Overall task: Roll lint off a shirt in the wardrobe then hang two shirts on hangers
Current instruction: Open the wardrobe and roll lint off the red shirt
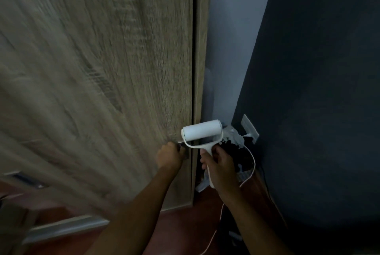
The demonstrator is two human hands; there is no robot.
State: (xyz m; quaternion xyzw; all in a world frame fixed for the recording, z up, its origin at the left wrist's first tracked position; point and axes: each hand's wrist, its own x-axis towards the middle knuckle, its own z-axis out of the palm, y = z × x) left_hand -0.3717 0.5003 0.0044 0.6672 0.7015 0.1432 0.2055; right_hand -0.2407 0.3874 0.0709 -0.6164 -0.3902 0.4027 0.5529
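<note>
Wood-grain panelling fills most of the view: a tall wardrobe door (98,65) in pale grey-brown oak pattern, smeared by blur toward its left side. Along the door's right edge runs a dark vertical gap, then a narrow strip of the same wood, then a pale wall (230,39), and further right a large dark blue-black mass whose nature cannot be told. Below the door lies a reddish-brown floor (181,232).

At the door's lower right edge the left hand (169,157) is closed into a fist, its fingers wrapped round a small dark handle there; the handle is mostly hidden by the hand.

Just right of the door's edge, the right hand (221,167) holds the lint roller (202,131). Its fingers are clamped round the white plastic grip, which runs down through the palm and pokes out below it. The roller head is a clean white cylinder lying roughly level, tilted slightly up to the right, carried in a curved white fork. It sits above the right hand, near the door's edge, not touching the wood as far as can be seen.

Right of the roller, a wall socket (249,128) sits on the dark mass, and a thin white cable (251,164) trails from it to the floor.
</note>
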